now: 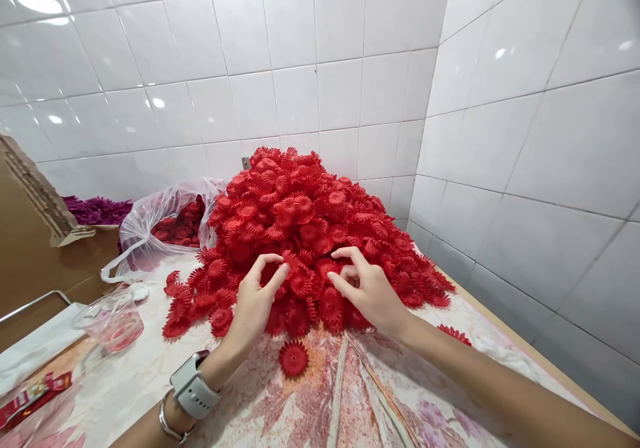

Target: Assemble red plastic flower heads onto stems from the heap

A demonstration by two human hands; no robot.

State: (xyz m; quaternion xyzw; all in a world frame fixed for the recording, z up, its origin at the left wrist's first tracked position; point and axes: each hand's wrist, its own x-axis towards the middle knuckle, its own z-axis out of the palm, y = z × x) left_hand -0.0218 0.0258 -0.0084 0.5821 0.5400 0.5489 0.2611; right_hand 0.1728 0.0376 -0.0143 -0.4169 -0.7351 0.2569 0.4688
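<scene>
A big heap of red plastic flower pieces (305, 221) is piled on the table against the tiled corner. My left hand (255, 301) reaches into the heap's front edge, thumb and forefinger curled in a pinch over a flower piece. My right hand (367, 288) is beside it, fingers bent and pinching another red piece at the heap's front. One loose red flower (293, 358) lies flat on the flowered tablecloth (310, 408) just in front of the hands. A grey watch (193, 388) and a bangle sit on my left wrist.
A clear plastic bag (150, 228) with more red pieces lies left of the heap. Purple pieces (95, 209) fill a cardboard box (35, 235) at far left. A clear cup (113, 320) stands front left. White tiled walls close the back and right.
</scene>
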